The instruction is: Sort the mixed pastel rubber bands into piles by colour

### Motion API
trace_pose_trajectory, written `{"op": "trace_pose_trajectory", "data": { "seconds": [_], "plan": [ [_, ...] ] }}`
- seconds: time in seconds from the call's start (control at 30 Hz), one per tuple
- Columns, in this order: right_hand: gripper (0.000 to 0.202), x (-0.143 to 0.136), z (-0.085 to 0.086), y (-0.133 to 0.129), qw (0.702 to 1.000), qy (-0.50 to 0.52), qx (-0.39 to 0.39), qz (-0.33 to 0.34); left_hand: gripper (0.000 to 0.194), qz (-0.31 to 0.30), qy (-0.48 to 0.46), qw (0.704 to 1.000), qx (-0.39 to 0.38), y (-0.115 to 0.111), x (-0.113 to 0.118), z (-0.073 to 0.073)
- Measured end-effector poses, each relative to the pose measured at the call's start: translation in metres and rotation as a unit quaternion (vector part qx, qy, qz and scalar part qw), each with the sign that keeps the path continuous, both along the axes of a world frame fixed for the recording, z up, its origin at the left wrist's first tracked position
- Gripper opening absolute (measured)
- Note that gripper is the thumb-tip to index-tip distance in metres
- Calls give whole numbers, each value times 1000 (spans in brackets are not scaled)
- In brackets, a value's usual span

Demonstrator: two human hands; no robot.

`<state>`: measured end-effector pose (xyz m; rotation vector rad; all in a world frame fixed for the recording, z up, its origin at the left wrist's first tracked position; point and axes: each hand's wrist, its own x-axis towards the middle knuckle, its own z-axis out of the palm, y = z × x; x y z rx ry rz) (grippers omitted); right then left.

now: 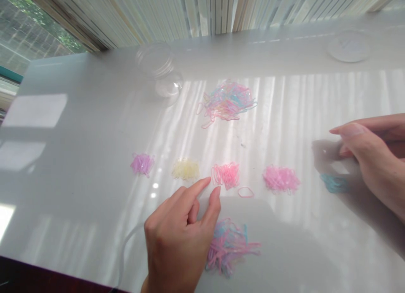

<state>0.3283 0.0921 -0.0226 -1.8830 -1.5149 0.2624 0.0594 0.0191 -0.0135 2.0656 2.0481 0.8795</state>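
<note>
My left hand is at the lower middle, its thumb and index finger apart with nothing between them. Their tips are beside a pile of coral-pink rubber bands; I cannot tell whether they touch it. A single pink band lies just right of that pile. My right hand is raised at the right edge, thumb pressed along the index finger; anything pinched there is hidden. Below it lies a small pile of teal bands. A mixed heap of bands is partly behind my left hand.
In the row are also purple bands, yellow bands and pink bands. Farther back lies a larger mixed heap. A clear jar is on its left, a clear round lid at the back right. Blinds border the white table.
</note>
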Motion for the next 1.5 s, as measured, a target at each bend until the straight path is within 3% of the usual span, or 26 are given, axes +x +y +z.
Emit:
{"op": "trace_pose_trajectory", "data": {
  "seconds": [0.23,0.57,0.73,1.07,1.2,1.3,1.5],
  "plan": [
    [22,-8,6,-1,998,35,-31,-47,8,8,18,1000,9,0,2,-1],
    [19,-9,10,1,998,56,-24,-28,7,34,27,999,2,-1,5,-4],
    [16,-8,11,2,998,47,-22,-18,9,48,-35,998,-12,0,9,0],
    [13,-10,14,1,999,31,5,4,13,19,-46,998,-28,1,12,-2],
    [16,-6,10,3,999,26,25,22,10,15,-48,999,0,-1,9,3],
    [17,-4,8,5,998,28,39,38,8,-13,-44,999,13,-4,8,8],
    [18,-2,8,6,998,37,40,37,11,-141,15,990,-19,-3,10,13]
  ]
}}
